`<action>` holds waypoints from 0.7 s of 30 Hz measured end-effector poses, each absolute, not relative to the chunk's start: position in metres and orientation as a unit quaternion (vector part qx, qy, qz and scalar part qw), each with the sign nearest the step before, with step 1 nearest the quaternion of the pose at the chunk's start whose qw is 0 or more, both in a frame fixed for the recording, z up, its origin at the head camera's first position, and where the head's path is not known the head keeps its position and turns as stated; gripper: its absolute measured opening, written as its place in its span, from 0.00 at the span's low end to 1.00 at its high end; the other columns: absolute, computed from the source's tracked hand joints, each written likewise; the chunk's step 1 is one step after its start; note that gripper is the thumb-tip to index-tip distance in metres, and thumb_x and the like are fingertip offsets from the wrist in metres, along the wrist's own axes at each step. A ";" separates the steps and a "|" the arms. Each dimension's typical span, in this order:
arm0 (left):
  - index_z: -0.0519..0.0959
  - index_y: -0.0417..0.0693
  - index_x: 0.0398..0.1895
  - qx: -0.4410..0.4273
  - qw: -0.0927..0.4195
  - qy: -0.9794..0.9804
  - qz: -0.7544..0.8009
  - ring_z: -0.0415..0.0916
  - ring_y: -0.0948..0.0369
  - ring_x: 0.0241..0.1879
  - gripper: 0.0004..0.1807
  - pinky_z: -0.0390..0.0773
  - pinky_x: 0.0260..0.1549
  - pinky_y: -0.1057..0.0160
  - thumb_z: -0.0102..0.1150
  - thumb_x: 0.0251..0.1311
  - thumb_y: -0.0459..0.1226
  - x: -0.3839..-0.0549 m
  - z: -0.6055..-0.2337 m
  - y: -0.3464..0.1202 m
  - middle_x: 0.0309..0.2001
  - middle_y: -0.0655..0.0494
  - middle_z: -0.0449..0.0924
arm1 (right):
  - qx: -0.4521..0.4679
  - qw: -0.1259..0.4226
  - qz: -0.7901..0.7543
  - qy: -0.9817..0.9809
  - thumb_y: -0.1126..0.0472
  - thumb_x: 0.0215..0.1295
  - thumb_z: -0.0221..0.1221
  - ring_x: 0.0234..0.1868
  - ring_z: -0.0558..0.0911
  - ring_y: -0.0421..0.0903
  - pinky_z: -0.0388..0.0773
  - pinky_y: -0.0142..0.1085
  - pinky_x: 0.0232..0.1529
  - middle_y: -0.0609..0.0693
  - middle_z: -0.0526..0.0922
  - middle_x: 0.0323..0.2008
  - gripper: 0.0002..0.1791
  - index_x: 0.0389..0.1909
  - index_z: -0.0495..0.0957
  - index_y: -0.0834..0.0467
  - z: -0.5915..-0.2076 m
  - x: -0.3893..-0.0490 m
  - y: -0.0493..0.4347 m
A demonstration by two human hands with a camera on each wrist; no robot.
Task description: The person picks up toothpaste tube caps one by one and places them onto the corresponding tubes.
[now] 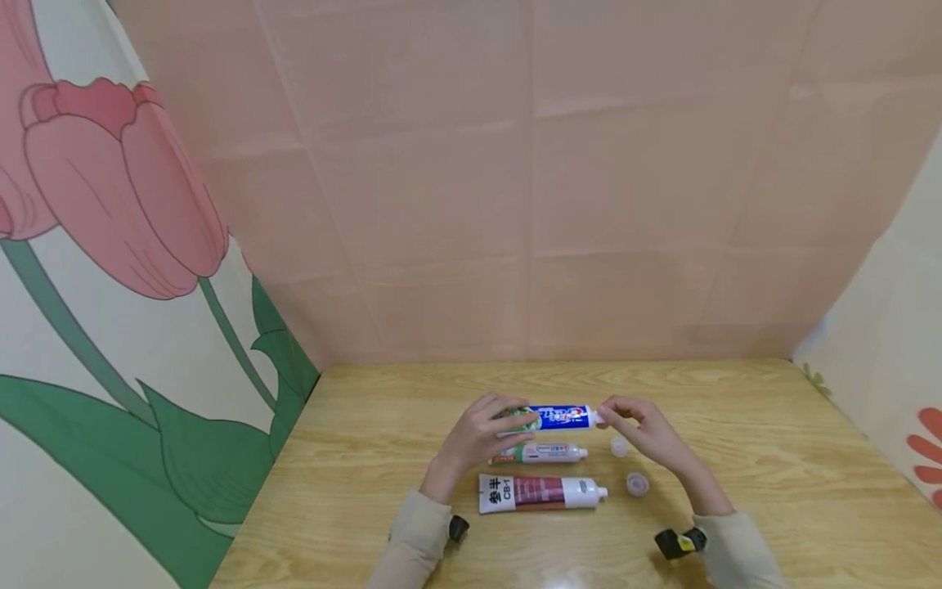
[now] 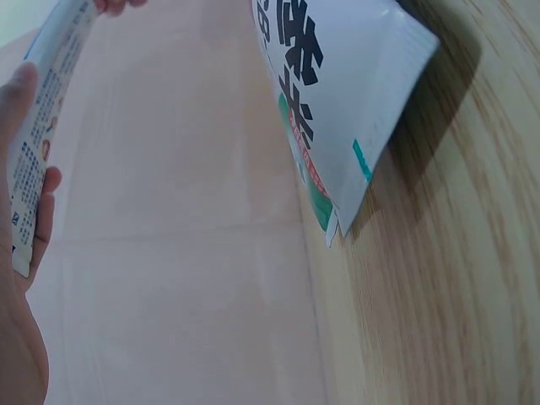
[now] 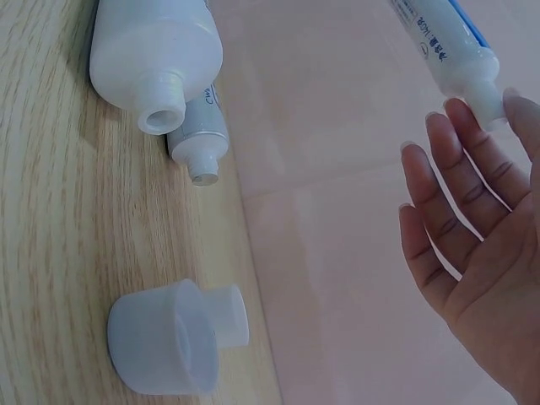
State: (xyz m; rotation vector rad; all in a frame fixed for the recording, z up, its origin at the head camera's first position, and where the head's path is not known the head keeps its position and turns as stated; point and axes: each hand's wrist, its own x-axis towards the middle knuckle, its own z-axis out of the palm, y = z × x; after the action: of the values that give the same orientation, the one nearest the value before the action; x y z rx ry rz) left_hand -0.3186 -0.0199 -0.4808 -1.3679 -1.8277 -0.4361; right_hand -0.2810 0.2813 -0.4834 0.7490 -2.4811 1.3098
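A blue and green toothpaste tube (image 1: 562,417) is held level above the table. My left hand (image 1: 482,433) grips its flat tail end, fingers over the front. At the other end, the thumb and index finger of my right hand (image 3: 489,219) pinch the small white cap (image 3: 483,101); the other fingers spread loosely. Below lies a thinner white toothpaste tube (image 1: 552,453) with a green and red tail. Nearest me rests a larger white and maroon toothpaste tube (image 1: 540,493). Both lying tubes show bare nozzles pointing right.
Two loose white caps lie right of the tubes: a small cap (image 1: 619,447) and a wider cap (image 1: 637,484) nearer me. The wooden table (image 1: 353,458) meets a pink cloth backdrop (image 1: 441,204). A tulip-printed panel (image 1: 125,188) stands at the left.
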 end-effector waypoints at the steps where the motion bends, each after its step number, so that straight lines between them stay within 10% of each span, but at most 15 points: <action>1: 0.81 0.57 0.46 -0.540 0.398 -0.721 -0.173 0.74 0.66 0.44 0.17 0.71 0.51 0.76 0.64 0.52 0.47 -0.319 -0.481 -0.020 0.47 0.58 0.80 | 0.259 0.120 0.445 -0.849 0.63 0.69 0.49 0.34 0.79 0.40 0.76 0.33 0.40 0.49 0.82 0.30 0.10 0.34 0.79 0.49 -0.483 -0.281 0.281; 9: 0.81 0.56 0.47 -0.540 0.401 -0.718 -0.179 0.76 0.64 0.43 0.19 0.72 0.50 0.75 0.67 0.49 0.46 -0.320 -0.482 -0.021 0.47 0.57 0.80 | 0.286 0.117 0.496 -0.811 0.69 0.72 0.39 0.38 0.80 0.43 0.78 0.33 0.41 0.52 0.80 0.38 0.16 0.50 0.74 0.60 -0.481 -0.281 0.281; 21: 0.82 0.56 0.45 -0.534 0.406 -0.719 -0.183 0.75 0.65 0.45 0.18 0.72 0.52 0.74 0.67 0.49 0.47 -0.322 -0.483 -0.022 0.47 0.57 0.80 | 0.281 0.097 0.498 -0.814 0.67 0.63 0.56 0.41 0.78 0.41 0.77 0.30 0.42 0.51 0.78 0.44 0.14 0.50 0.74 0.58 -0.482 -0.281 0.284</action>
State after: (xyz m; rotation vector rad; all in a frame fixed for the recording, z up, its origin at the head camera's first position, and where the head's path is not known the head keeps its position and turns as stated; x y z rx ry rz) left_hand -0.3224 -0.0220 -0.4834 -1.3469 -1.8141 -0.4616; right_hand -0.2808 0.2839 -0.4816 0.8319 -2.4119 1.4763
